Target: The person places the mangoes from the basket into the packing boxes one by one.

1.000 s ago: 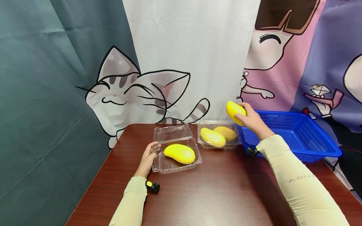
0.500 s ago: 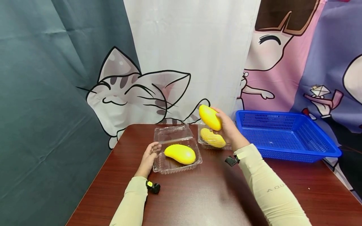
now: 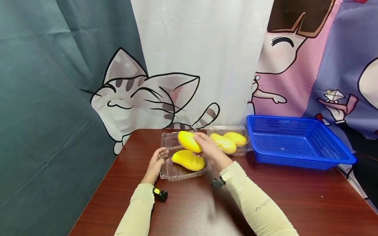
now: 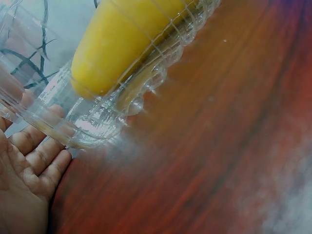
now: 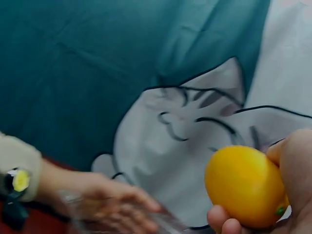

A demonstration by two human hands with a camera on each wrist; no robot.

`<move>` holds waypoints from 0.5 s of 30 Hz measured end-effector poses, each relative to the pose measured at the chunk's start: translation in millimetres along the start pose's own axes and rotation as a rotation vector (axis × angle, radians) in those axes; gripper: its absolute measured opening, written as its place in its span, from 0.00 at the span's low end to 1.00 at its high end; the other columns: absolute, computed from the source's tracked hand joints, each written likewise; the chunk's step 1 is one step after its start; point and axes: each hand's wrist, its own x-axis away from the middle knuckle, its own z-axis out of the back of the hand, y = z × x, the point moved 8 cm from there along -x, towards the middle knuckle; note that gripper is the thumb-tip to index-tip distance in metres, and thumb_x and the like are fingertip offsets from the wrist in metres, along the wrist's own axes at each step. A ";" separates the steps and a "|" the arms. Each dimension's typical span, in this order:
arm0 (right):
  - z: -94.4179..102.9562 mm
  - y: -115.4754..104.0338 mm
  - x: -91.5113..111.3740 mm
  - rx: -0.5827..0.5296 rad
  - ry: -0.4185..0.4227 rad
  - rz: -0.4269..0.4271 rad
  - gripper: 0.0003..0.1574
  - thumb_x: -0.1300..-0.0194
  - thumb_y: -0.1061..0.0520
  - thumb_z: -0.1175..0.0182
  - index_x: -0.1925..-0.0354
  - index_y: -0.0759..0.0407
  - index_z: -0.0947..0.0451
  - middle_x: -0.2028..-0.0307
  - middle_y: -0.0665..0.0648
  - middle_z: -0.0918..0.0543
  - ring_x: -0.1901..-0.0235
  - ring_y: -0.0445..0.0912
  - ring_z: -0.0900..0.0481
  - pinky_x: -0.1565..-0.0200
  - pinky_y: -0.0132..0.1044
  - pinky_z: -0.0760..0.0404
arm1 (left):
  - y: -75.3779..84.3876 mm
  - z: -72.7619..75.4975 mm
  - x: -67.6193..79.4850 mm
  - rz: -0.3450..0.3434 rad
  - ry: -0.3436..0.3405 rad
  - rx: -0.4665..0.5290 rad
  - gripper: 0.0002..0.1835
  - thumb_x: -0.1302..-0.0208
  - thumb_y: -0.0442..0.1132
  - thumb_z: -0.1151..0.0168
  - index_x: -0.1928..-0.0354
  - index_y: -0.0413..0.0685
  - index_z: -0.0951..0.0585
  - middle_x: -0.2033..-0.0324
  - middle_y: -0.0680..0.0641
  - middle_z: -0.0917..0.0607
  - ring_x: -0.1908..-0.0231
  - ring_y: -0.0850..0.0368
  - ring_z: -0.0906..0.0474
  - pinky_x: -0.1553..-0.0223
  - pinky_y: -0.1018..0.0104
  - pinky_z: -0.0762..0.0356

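Note:
My right hand grips a yellow mango, thumb on one side and fingers beneath. It is held over an open clear plastic clamshell box, whose lid is folded back. Inside that box lies another yellow mango, partly overlapped by the held one in the head view. My left hand rests against the box's left side with relaxed fingers. In the left wrist view its fingers lie along the clear wall. The right wrist view shows the held mango close up, a small green spot at its end.
A shut clear box with two mangoes stands to the right, near the table's back edge. Beside it is a blue perforated plastic basket. A printed cartoon curtain hangs behind the dark red wooden table.
My right hand has carried the mango leftward and down, from beside the blue basket, past the shut box, to above the open one. The left hand has stayed at the open box's side.

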 end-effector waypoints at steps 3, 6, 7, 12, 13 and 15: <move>-14.8 15.8 0.5 0.103 0.016 -0.008 0.29 0.22 0.44 0.50 0.31 0.57 0.32 0.57 0.67 0.21 0.78 0.48 0.19 0.76 0.34 0.23 | 1.0 -1.4 -0.6 0.013 -0.013 0.016 0.32 0.37 0.21 0.59 0.28 0.35 0.37 0.33 0.29 0.30 0.32 0.35 0.35 0.32 0.41 0.40; -27.2 27.8 2.7 0.221 0.032 0.005 0.28 0.23 0.45 0.48 0.34 0.59 0.29 0.58 0.67 0.20 0.80 0.48 0.19 0.77 0.35 0.21 | -6.8 -0.8 -4.7 -0.001 -0.001 -0.004 0.32 0.37 0.21 0.59 0.28 0.36 0.37 0.34 0.31 0.29 0.33 0.36 0.34 0.34 0.42 0.37; -31.2 30.0 3.4 0.280 0.037 0.017 0.28 0.23 0.44 0.47 0.35 0.59 0.29 0.58 0.67 0.20 0.81 0.48 0.19 0.78 0.36 0.20 | -8.1 -0.5 -4.7 -0.009 0.008 -0.012 0.32 0.37 0.22 0.59 0.29 0.38 0.36 0.35 0.32 0.28 0.33 0.37 0.33 0.35 0.44 0.36; -51.3 31.5 8.1 0.646 0.084 0.109 0.31 0.25 0.41 0.46 0.36 0.60 0.28 0.52 0.67 0.23 0.79 0.49 0.17 0.75 0.41 0.17 | -8.7 1.7 -3.9 -0.018 0.038 -0.040 0.32 0.39 0.23 0.58 0.30 0.41 0.34 0.36 0.36 0.25 0.35 0.41 0.30 0.39 0.53 0.31; -55.1 31.1 9.0 0.725 0.098 0.132 0.31 0.26 0.40 0.47 0.36 0.60 0.27 0.51 0.67 0.24 0.77 0.49 0.17 0.71 0.43 0.17 | -8.7 1.9 -3.6 -0.015 0.041 -0.042 0.32 0.39 0.23 0.57 0.30 0.41 0.34 0.36 0.36 0.25 0.35 0.41 0.29 0.40 0.55 0.31; -61.9 31.8 10.6 0.855 0.117 0.168 0.31 0.26 0.40 0.47 0.37 0.58 0.26 0.49 0.65 0.25 0.71 0.50 0.18 0.64 0.46 0.17 | -8.9 1.3 -3.5 -0.007 0.036 -0.042 0.32 0.39 0.23 0.57 0.30 0.42 0.34 0.36 0.36 0.25 0.35 0.42 0.30 0.41 0.56 0.31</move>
